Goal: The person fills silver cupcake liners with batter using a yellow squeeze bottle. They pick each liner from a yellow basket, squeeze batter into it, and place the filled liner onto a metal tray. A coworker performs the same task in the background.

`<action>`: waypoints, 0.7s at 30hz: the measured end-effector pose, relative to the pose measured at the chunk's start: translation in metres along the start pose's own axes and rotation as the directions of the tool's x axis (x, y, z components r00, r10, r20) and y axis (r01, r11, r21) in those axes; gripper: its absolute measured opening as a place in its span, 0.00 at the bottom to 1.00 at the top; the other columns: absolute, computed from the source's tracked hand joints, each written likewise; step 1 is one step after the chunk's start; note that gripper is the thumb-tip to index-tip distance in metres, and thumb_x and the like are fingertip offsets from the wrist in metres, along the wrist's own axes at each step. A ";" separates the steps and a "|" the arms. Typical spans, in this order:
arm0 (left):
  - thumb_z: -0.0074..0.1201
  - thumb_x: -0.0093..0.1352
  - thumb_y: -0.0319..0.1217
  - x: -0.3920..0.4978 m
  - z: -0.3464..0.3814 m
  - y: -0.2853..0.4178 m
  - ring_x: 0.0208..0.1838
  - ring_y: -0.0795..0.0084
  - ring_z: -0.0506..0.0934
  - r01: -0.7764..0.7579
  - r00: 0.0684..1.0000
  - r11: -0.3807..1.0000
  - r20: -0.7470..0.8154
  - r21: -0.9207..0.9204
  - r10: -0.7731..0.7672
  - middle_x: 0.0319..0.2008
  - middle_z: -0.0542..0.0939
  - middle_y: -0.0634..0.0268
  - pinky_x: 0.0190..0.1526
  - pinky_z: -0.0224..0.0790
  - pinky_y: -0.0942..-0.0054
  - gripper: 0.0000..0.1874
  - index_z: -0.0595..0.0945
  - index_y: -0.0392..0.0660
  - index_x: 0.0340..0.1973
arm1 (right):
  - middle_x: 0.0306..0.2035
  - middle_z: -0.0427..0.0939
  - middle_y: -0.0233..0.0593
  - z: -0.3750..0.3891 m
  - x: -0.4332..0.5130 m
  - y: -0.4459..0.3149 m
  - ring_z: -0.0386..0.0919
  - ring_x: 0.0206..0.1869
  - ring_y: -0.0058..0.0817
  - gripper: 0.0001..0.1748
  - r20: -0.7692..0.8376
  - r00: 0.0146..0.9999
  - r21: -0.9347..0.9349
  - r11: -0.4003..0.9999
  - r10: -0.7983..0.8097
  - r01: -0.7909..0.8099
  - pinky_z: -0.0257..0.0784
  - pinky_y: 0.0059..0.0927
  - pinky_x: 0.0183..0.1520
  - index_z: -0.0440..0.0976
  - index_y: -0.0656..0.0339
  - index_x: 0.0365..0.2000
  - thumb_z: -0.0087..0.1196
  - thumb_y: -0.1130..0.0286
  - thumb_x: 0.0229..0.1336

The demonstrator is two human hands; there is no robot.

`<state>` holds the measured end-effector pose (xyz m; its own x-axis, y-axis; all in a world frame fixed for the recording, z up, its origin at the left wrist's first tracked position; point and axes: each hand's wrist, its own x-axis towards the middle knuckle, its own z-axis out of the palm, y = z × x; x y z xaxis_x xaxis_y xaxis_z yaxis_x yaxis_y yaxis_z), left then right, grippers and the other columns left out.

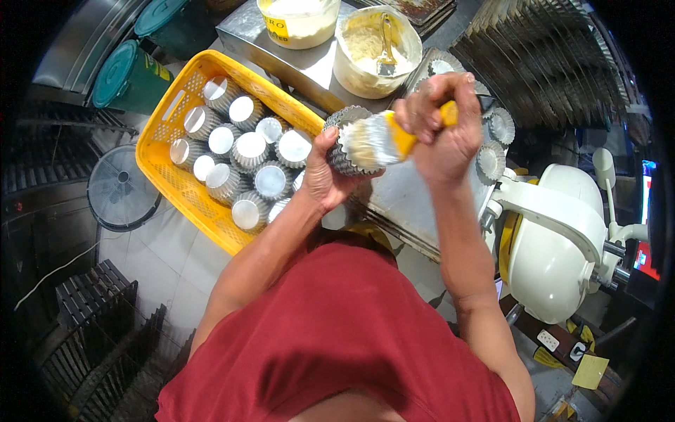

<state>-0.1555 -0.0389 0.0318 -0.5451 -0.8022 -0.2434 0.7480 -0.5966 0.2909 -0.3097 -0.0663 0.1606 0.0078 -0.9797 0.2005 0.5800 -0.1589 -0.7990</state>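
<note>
My left hand (332, 176) grips a stack of fluted metal baking molds (340, 153) with the open side turned toward my right hand. A yellow-handled pastry brush (387, 140) is held in my right hand (445, 126); its pale, coated bristles lie over the mouth of the top mold. Left of the stack, a yellow plastic crate (198, 219) carries stacks of fluted molds (250, 147), bottoms up. Beyond my hands stands a white tub (350, 79) with a whitish mixture and a second brush (386, 50) in it. Single molds (491, 161) sit along the right of a metal tray (406, 192).
A second tub (300, 26) of white contents stands on a metal surface (240, 31) at the back. To the right is a white mixer-like machine (553, 237), with stacked trays (532, 58) behind it. Lidded green bins (129, 79) and a round fan (123, 184) are at left.
</note>
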 end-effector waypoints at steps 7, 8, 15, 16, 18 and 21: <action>0.66 0.71 0.46 0.013 -0.004 -0.010 0.48 0.73 0.84 -0.028 0.999 0.998 -0.036 0.061 0.030 0.46 0.84 0.65 0.50 0.83 0.71 0.27 0.79 0.43 0.59 | 0.35 0.87 0.43 -0.041 -0.051 0.007 0.84 0.36 0.30 0.13 0.144 0.950 -0.923 0.383 0.276 0.029 0.78 0.34 0.43 0.85 0.65 0.40 0.69 0.64 0.65; 0.66 0.72 0.45 0.014 -0.003 -0.012 0.47 0.73 0.84 -0.023 0.999 0.998 -0.036 0.064 0.025 0.45 0.84 0.65 0.49 0.83 0.71 0.26 0.79 0.44 0.59 | 0.37 0.88 0.44 -0.047 -0.059 0.013 0.86 0.38 0.31 0.14 0.143 0.932 -0.918 0.396 0.334 -0.001 0.79 0.35 0.44 0.85 0.67 0.40 0.71 0.65 0.63; 0.66 0.72 0.45 0.016 0.003 -0.025 0.50 0.70 0.84 0.018 0.997 0.996 -0.078 0.087 -0.011 0.47 0.84 0.64 0.56 0.82 0.64 0.27 0.79 0.43 0.60 | 0.35 0.87 0.42 -0.071 -0.083 0.018 0.82 0.34 0.29 0.11 0.062 0.967 -0.841 0.535 0.247 -0.083 0.77 0.33 0.41 0.86 0.67 0.39 0.69 0.67 0.65; 0.66 0.71 0.45 0.015 0.002 -0.026 0.50 0.69 0.85 0.009 0.999 0.997 -0.047 0.082 -0.005 0.48 0.85 0.63 0.58 0.82 0.62 0.28 0.78 0.43 0.60 | 0.34 0.86 0.41 -0.073 -0.085 0.014 0.82 0.33 0.29 0.10 0.043 0.968 -0.822 0.560 0.248 -0.107 0.76 0.32 0.41 0.86 0.66 0.39 0.68 0.68 0.66; 0.65 0.72 0.48 0.014 -0.004 -0.026 0.54 0.64 0.85 0.012 0.998 0.994 -0.069 0.105 -0.005 0.53 0.84 0.60 0.57 0.83 0.57 0.32 0.76 0.42 0.64 | 0.33 0.86 0.39 -0.081 -0.090 0.008 0.80 0.32 0.27 0.09 -0.021 0.973 -0.799 0.581 0.232 -0.156 0.76 0.31 0.39 0.86 0.66 0.39 0.67 0.69 0.67; 0.66 0.71 0.47 0.008 -0.016 -0.019 0.54 0.62 0.85 -0.034 0.991 0.994 -0.126 0.107 0.048 0.52 0.85 0.57 0.57 0.83 0.50 0.30 0.78 0.42 0.61 | 0.33 0.85 0.38 -0.102 -0.098 0.005 0.80 0.32 0.27 0.07 -0.082 0.985 -0.854 0.499 0.153 -0.149 0.75 0.31 0.38 0.86 0.65 0.39 0.66 0.70 0.68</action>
<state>-0.1679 -0.0337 0.0100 -0.4564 -0.8205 -0.3442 0.7214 -0.5676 0.3967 -0.3907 0.0163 0.0796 0.0297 -0.9991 0.0288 -0.4068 -0.0384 -0.9127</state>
